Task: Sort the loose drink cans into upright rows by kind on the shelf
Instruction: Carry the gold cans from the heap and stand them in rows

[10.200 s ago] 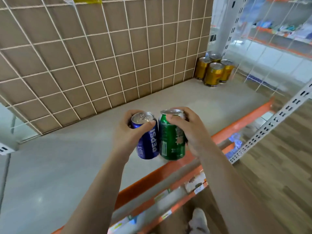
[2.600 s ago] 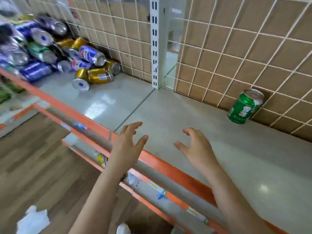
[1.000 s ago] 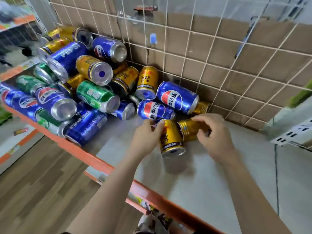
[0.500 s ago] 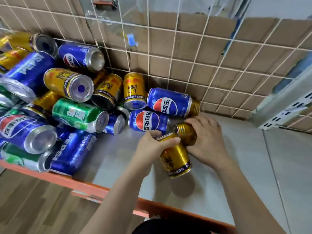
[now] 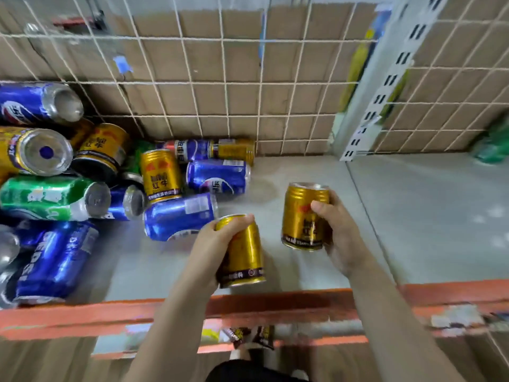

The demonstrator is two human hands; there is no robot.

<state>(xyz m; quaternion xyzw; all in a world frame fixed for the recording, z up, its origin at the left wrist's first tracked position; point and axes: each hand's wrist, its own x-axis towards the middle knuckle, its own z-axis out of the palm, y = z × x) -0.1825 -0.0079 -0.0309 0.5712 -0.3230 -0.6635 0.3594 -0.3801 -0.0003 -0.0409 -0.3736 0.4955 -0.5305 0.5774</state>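
Observation:
My left hand (image 5: 205,250) grips a gold can (image 5: 243,256) near its top, held roughly upright above the shelf's front. My right hand (image 5: 340,234) grips a second gold can (image 5: 301,216), upright and lifted a little further back. A loose pile of cans lies on its sides at the left: blue cans (image 5: 179,216), a green can (image 5: 52,198) and more gold cans (image 5: 161,175). At the far right a blurred green can (image 5: 493,150) stands against the wire grid.
The grey shelf board (image 5: 413,216) has an orange front rail (image 5: 275,304). A white wire grid (image 5: 220,78) over brown board backs it. A white slotted upright (image 5: 380,84) divides the bays. Wood floor lies below.
Both hands have lifted their gold cans out of the pile and pulled them toward the shelf's front. The view has swung right, so the pile now sits at the left.

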